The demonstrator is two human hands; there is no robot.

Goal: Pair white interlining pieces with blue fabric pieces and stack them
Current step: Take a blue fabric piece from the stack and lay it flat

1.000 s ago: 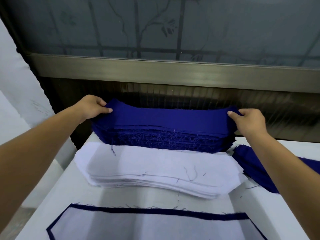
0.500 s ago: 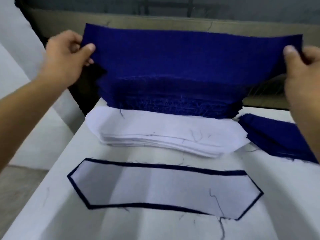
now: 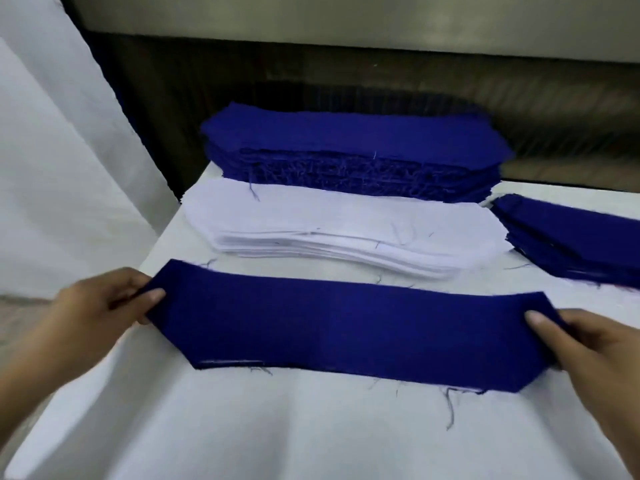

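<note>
The blue fabric piece [image 3: 346, 327] in front of you is matt woven cloth, deep in colour and without sheen, its cut edges fraying into loose threads. The blue fabric stack [image 3: 353, 133] at the back is the same matt cloth, rough and stringy along its raw side. Your white interlining stack [image 3: 339, 223] looks thinner, smooth and almost papery, also matt. The table [image 3: 311, 431] wears a white cloth cover, soft and slightly creased. The rail [image 3: 346, 22] behind looks like dull, brushed metal.
</note>
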